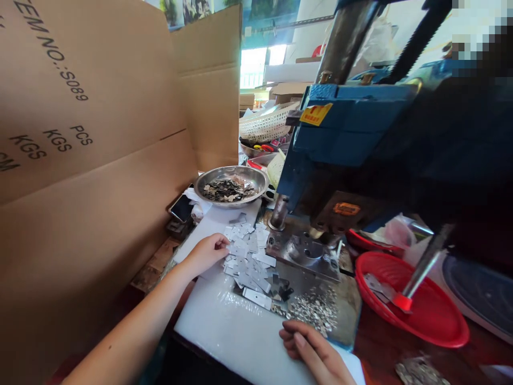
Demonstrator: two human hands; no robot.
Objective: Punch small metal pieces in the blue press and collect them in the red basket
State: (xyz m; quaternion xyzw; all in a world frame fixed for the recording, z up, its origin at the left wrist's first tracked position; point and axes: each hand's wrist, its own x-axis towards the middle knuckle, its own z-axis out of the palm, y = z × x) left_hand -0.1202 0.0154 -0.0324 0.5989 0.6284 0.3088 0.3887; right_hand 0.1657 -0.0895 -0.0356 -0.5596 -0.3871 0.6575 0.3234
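My left hand is at the left side of a loose pile of thin metal plates. Its thumb and forefinger close on the edge of one flat plate. Nearer to me, my right hand hovers over or rests on the white work surface, fingers curled in loosely with nothing visible in them. Just beyond it lie many small metal bits. The die block of a blue press sits right of the plates, its opening bare.
A steel bowl of dark metal pieces stands behind the plates. To the left rises a large cardboard box. On the right, a red basket holds a few plates, and a red-tipped metal lever slants over it. A phone lies beside the box.
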